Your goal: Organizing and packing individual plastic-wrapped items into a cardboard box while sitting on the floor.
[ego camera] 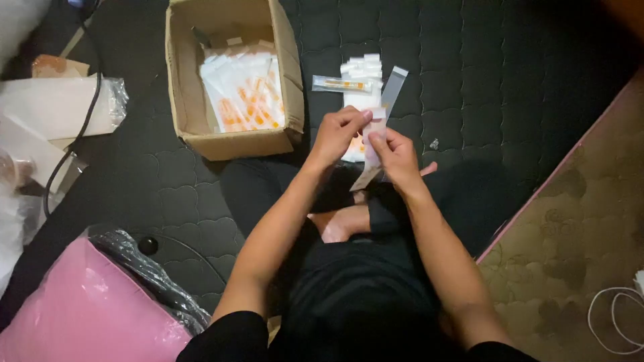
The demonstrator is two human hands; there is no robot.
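Observation:
My left hand (339, 134) and my right hand (397, 155) meet in front of me over my crossed legs. Both pinch a small clear plastic sleeve (373, 137) with a pale strip inside it; its lower end hangs down between the hands. Just beyond the hands, on the dark quilted mat (469, 80), lies a stack of white packets (362, 77), a filled clear sleeve with orange print (342, 84) and an empty clear sleeve (394, 86). An open cardboard box (184, 100) at the far left holds several white and orange packets (245, 94).
A pink plastic bag (80, 308) with dark wrap sits at the near left. White packaging (54, 107) and a black cable (84, 121) lie at the far left. A patterned carpet (577, 228) with a white cord (614, 315) borders the mat on the right.

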